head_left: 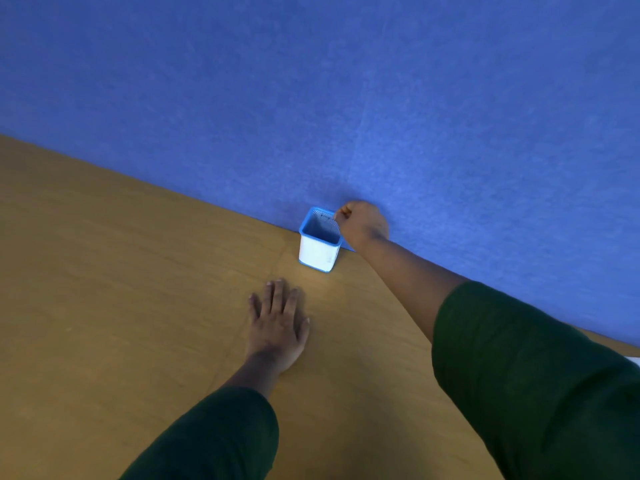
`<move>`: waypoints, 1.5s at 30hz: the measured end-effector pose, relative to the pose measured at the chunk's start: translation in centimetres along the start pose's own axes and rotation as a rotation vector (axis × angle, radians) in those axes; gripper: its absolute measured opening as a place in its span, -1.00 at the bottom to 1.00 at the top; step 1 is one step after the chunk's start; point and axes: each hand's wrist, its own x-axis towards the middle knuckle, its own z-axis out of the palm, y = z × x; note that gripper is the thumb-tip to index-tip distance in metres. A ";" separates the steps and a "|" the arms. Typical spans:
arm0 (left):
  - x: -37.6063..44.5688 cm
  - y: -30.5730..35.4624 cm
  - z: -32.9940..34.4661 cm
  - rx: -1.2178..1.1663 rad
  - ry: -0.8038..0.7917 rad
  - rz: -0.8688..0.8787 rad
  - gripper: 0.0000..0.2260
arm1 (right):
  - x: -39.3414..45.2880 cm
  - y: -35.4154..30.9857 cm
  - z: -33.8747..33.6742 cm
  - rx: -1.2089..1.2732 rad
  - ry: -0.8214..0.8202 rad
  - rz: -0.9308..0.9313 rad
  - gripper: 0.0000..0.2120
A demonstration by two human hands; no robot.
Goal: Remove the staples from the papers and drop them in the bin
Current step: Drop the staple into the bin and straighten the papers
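Wooden table (121, 271) fills the lower left of the view; a blue felt wall (346, 81) rises behind it along a slanted line.

Bin (320, 240): small, square, white sides with blue rim and base. It stands upright on the table, right against the wall, a little right of centre. Inside looks dark blue; whether anything lies at the bottom cannot be told.

Right hand (362, 225): arm stretched out from the 4 o'clock corner of the view, dark green sleeve (519, 375) pushed to mid forearm. The hand sits at the bin's 2 o'clock, over its far right corner and touching or just above the rim. Fingers curled in, thumb and fingertips pinched together. Something tiny may be between them, too small to make out, so I cannot tell what it holds, if anything.

Left hand (277, 323): flat on the table, palm down, fingers spread slightly and pointing toward 12 o'clock. It lies at the bin's 7 o'clock, near but apart from it. It holds nothing.

A sliver of white (633, 361) shows at the 3 o'clock edge of the view; possibly paper, cannot tell.
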 end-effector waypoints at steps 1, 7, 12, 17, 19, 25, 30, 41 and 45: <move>0.0 0.0 0.0 -0.002 0.005 0.001 -0.43 | -0.1 0.0 -0.1 0.006 0.005 -0.002 -0.85; 0.1 -0.1 0.0 0.035 -0.048 -0.020 -0.42 | -1.9 0.8 -1.0 0.015 0.021 0.004 -0.86; -0.5 1.7 -1.5 0.064 -0.140 -0.062 -0.46 | -5.6 3.7 -3.4 -0.002 0.060 0.048 -0.84; -2.7 4.6 -2.6 0.032 -0.169 -0.013 -0.46 | -9.2 6.8 -6.3 0.014 0.084 0.115 -0.85; -3.6 5.8 -3.1 0.044 -0.173 0.032 -0.46 | -10.8 8.0 -7.3 0.032 0.101 0.137 -0.84; -5.4 9.1 -4.8 0.037 -0.158 0.102 -0.48 | -15.9 12.3 -9.3 0.033 0.161 0.207 -0.81; -7.6 14.0 -4.7 0.032 -0.147 0.189 -0.49 | -20.6 17.0 -11.8 0.042 0.195 0.301 -0.81; -12.2 23.8 -1.9 0.058 -0.182 0.152 -0.44 | -28.2 30.8 -17.3 0.136 0.219 0.469 -0.84; -14.6 31.0 -0.2 -0.025 -0.199 0.109 -0.44 | -30.7 37.0 -20.1 0.154 0.221 0.516 -0.78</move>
